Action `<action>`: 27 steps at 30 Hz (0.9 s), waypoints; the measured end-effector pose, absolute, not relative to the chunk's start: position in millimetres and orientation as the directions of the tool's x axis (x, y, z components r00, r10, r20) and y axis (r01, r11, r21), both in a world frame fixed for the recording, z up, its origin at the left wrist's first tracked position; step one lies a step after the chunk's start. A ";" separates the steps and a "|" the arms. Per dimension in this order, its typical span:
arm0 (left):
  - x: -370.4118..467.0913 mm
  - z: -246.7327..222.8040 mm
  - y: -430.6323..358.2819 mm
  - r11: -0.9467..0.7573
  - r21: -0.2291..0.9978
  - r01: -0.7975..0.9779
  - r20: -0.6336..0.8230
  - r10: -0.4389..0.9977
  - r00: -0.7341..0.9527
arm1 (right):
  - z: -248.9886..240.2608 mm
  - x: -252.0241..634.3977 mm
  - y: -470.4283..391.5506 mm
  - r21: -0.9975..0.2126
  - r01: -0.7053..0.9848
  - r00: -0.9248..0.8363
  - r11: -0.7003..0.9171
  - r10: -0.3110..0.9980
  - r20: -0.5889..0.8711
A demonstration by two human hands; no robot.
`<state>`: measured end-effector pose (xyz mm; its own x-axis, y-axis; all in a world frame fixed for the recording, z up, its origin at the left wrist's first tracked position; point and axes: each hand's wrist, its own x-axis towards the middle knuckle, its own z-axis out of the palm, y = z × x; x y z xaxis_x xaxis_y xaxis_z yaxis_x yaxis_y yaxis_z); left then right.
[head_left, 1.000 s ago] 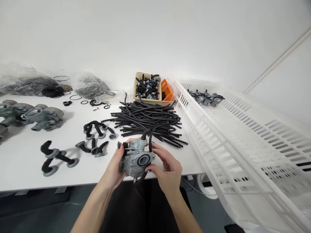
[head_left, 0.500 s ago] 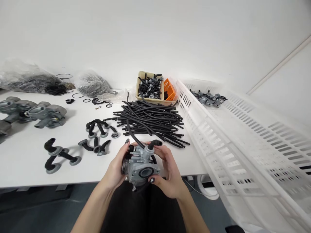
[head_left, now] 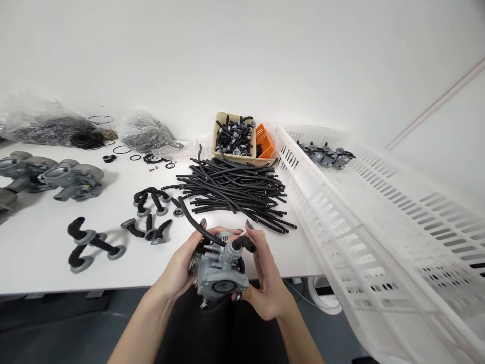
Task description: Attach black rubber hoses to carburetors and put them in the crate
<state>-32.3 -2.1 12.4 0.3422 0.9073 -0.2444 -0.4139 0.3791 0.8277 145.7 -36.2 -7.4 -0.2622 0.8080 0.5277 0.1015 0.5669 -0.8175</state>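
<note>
A grey metal carburetor (head_left: 220,275) is held between both hands just in front of the table's near edge. My left hand (head_left: 180,265) wraps round its left side, fingers partly hidden behind it. On the other side my right hand (head_left: 263,280) grips it, with the thumb near the round flange opening and the fingers by the black elbow fitting (head_left: 244,243). From the carburetor's top a black rubber hose (head_left: 195,220) reaches up and to the left. Beyond the hands lies a pile of black hoses (head_left: 235,187).
A white slatted crate (head_left: 329,222) on the right holds several carburetors (head_left: 326,154). A beige bin (head_left: 215,132) of fittings and an orange basket (head_left: 265,141) stand at the back. Left lie elbow fittings (head_left: 102,243), larger carburetors (head_left: 71,179) and plastic bags of parts (head_left: 142,131).
The carburetor has tilted, its flange now facing lower. Its free hose has swung left and the elbow fitting points more to the right. My right fingers have shifted on it.
</note>
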 end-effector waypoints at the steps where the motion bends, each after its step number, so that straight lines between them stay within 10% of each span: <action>1: -32.4 12.3 -2.1 0.380 0.827 -0.414 -0.241 0.906 0.348 | -7.0 145.5 -36.2 -0.812 0.096 -0.262 0.575 0.802 0.537; 7: -32.1 10.6 -2.2 0.416 0.795 -0.442 -0.191 0.863 0.468 | -12.8 145.7 -36.7 -0.825 0.099 -0.231 0.557 0.819 0.525; 27: -23.2 15.0 -6.6 0.032 0.941 -0.337 0.003 0.994 0.105 | -8.5 131.1 -33.8 -0.910 0.072 0.312 0.409 0.857 0.410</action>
<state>-23.2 -6.6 15.0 0.1048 0.9945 0.0033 -0.3368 0.0324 0.9410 131.1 -33.8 -8.5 0.3125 0.8570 0.4099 0.0725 0.4087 -0.9098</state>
